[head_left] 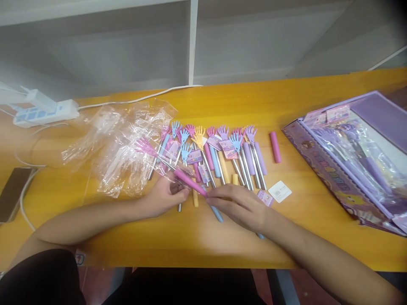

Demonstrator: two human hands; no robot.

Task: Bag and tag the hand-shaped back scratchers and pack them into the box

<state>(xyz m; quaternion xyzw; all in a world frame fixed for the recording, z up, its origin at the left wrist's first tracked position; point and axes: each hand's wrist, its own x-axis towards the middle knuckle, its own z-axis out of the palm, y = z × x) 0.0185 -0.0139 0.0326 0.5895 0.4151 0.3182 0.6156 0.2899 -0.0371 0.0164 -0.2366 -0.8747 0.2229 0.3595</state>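
A pink back scratcher with a metal rod and a hand-shaped head lies slantwise between my hands, partly inside a clear plastic bag. My left hand is closed around the bag and the scratcher near the top of its pink handle. At the handle's lower end, my right hand pinches it between thumb and fingers. Beneath and behind lie several loose back scratchers in blue, yellow, purple and pink, some with printed tags. My hands hide parts of those below.
Crumpled clear bags spread at the left, near a power strip and a phone. On the right stands a purple display box holding bagged scratchers. A loose pink tube and a white card lie before it.
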